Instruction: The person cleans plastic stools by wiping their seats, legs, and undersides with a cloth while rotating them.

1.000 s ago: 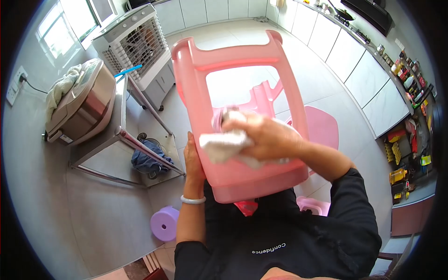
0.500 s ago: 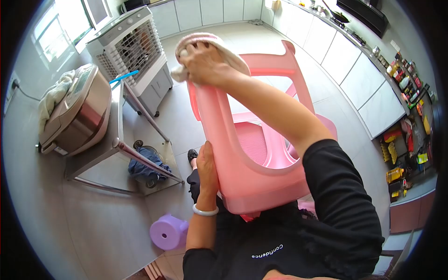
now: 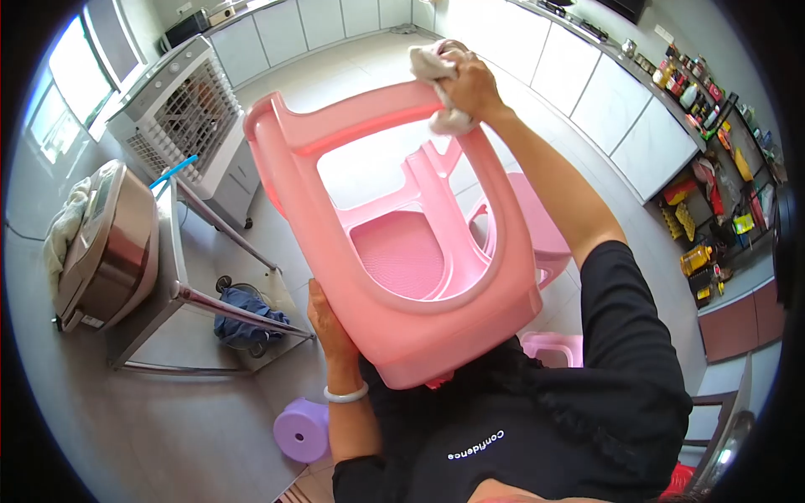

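A pink plastic stool [image 3: 436,335], tilted and with a large opening in its side, is held up in front of my body. My left hand [image 3: 331,323], below a white bangle, grips its lower left side; part of the fingers is hidden behind the plastic. At the stool's far right corner, my right hand [image 3: 475,86] is closed on a whitish cloth [image 3: 453,120], which it presses against the pink edge. Through the opening another pink piece with a textured panel [image 3: 398,256] shows below.
Left of me stands a metal-framed table [image 3: 172,243] bearing a brown rice cooker [image 3: 113,251]. Behind it is an air cooler [image 3: 180,109]. A purple stool [image 3: 302,430] is on the floor at lower left. Cabinets [image 3: 579,71] and a rack of bottles [image 3: 721,142] line the right side.
My right hand has moved the cloth rightward along the stool's far edge. The stool has turned, so its opening faces me more. My left hand still grips its side.
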A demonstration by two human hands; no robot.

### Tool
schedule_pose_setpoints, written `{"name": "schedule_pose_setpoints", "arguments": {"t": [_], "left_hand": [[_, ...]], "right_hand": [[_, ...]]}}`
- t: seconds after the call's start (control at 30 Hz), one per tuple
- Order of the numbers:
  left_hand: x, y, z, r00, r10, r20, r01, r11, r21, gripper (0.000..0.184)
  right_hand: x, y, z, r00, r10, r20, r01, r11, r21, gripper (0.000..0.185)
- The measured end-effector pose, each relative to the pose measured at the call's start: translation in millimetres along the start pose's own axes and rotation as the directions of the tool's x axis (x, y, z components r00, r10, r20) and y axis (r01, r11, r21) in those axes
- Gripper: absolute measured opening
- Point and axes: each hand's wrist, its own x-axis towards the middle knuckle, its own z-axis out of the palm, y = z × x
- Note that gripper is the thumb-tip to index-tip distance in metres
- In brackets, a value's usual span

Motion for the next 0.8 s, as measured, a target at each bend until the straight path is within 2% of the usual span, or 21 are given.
{"name": "schedule_pose_setpoints", "arguments": {"t": [0.03,0.1,0.17,0.27,0.33,0.4,0.5,0.6,0.63,0.67,0.7,0.73,0.77,0.8], "left_hand": [[-3,-1,3,1.0,-0.007,0.004,0.007,1.0,0.013,0.049],[-3,0,6,1.0,-0.004,0.009,0.003,0.999,0.043,0.049],[-3,1,7,1.0,0.006,0.009,-0.006,0.998,0.06,0.05],[0,-4,1,0.999,0.016,0.032,-0.018,0.998,0.057,0.044],[-1,-7,1,0.999,0.018,0.04,-0.019,0.999,0.033,0.04],[-2,-7,2,0.999,0.024,0.029,-0.024,1.0,-0.004,0.036],[-7,-4,-2,0.998,0.059,0.038,-0.061,0.996,0.072,0.049],[-4,-10,-22,0.988,0.061,0.141,-0.069,0.996,0.048,0.047],[-6,-9,-19,0.991,0.049,0.125,-0.055,0.998,0.041,0.043],[-9,-6,-16,0.994,0.038,0.106,-0.042,0.998,0.035,0.039],[-12,-3,-15,0.996,0.029,0.085,-0.032,0.999,0.03,0.035],[-12,-5,-22,0.994,0.037,0.105,-0.043,0.997,0.056,0.036],[-12,-10,-33,0.991,0.047,0.124,-0.058,0.995,0.084,0.037],[-10,-11,-39,0.988,0.058,0.142,-0.074,0.991,0.11,0.038]], "right_hand": [[-5,24,1,0.992,0.119,0.052,-0.126,0.982,0.141,0.043],[-13,58,3,0.93,0.317,0.184,-0.365,0.839,0.402,0.045],[-43,53,-13,0.986,0.097,0.134,-0.135,0.94,0.312,0.044],[-113,18,-55,0.973,-0.204,0.112,0.18,0.965,0.192,0.043],[-157,-8,-98,0.947,-0.251,0.199,0.224,0.963,0.149,0.045],[-190,-30,-138,0.925,-0.317,0.209,0.285,0.943,0.172,0.046],[-218,-44,-170,0.911,-0.344,0.226,0.279,0.92,0.275,0.048],[-205,-19,-155,0.95,-0.276,0.149,0.217,0.921,0.323,0.05],[-190,-12,-141,0.975,-0.207,0.084,0.162,0.915,0.368,0.054],[-175,-3,-125,0.993,-0.038,0.114,-0.031,0.833,0.552,0.052],[-160,5,-109,0.977,0.118,0.178,-0.21,0.679,0.704,0.05],[-144,12,-95,0.907,0.274,0.318,-0.408,0.396,0.822,0.048],[-134,15,-83,0.795,0.363,0.487,-0.539,0.055,0.84,0.047],[-133,15,-71,0.788,0.381,0.484,-0.532,0.025,0.846,0.047]]}}
